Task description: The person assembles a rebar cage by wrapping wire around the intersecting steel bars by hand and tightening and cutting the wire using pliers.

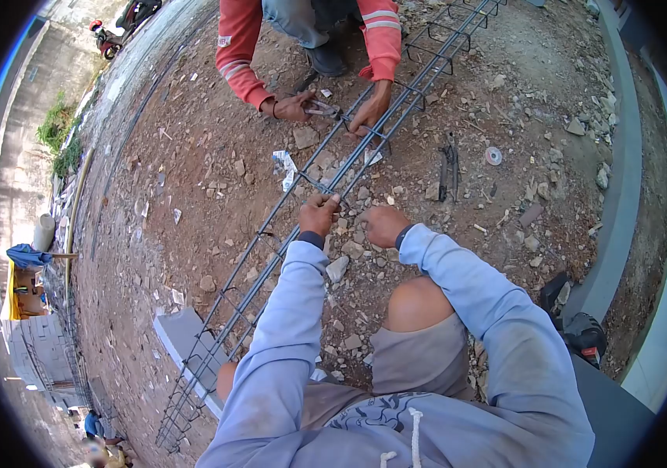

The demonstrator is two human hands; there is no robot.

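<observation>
Crouched over stony brown ground, we work at a long steel cage (pixel 322 187) of thin bars and square hoops, which runs aslant from the lower left up to the top of the view. Our left hand (pixel 319 214) is on the cage near its middle, fingers curled and pressed together on the bars; whether a smaller piece sits between the fingertips, we cannot tell. Our right hand (pixel 384 226) hangs just beside the cage, its fingers bent inward; the tips are partly hidden, and we cannot tell if they pinch anything. Across from us, a co-worker in red sleeves (pixel 241 70) holds pliers (pixel 322 109) against the cage with one hand (pixel 293 107), while the other hand (pixel 371 109) grips its bars close by. A paper scrap (pixel 284 168) lies on the ground beside the cage, and a round disc (pixel 493 156) lies well apart from it, beyond a pair of dark, narrow pieces (pixel 448 168). Toward its lower end, the cage passes over a grey slab (pixel 180 335), next to our bent leg.
</observation>
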